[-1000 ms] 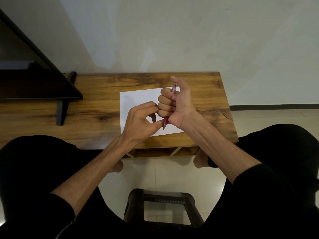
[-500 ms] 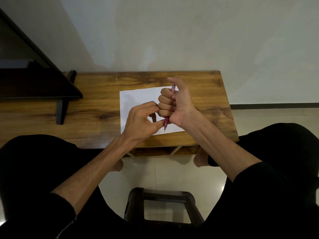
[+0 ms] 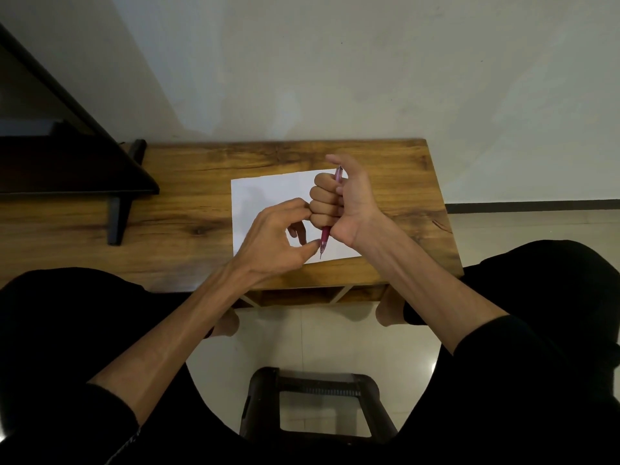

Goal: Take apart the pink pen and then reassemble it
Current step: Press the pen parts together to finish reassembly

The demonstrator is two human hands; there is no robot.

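My right hand (image 3: 342,199) is closed in a fist around the pink pen (image 3: 324,239), held upright above the white paper (image 3: 265,193). The pen's top end sticks out above the fist and its pointed tip points down toward me. My left hand (image 3: 275,243) sits just left of the tip, thumb and forefinger curled into a ring, with the thumb tip touching the pen's lower end. Most of the pen's barrel is hidden inside the fist.
The paper lies on a wooden table (image 3: 188,209) against a pale wall. A dark stand with a black leg (image 3: 117,216) occupies the table's left end. A dark stool (image 3: 315,401) stands on the tiled floor between my knees.
The pen's tip end shows a little more below my right fist, and my left thumb stays at it. Both hands are almost where they were.
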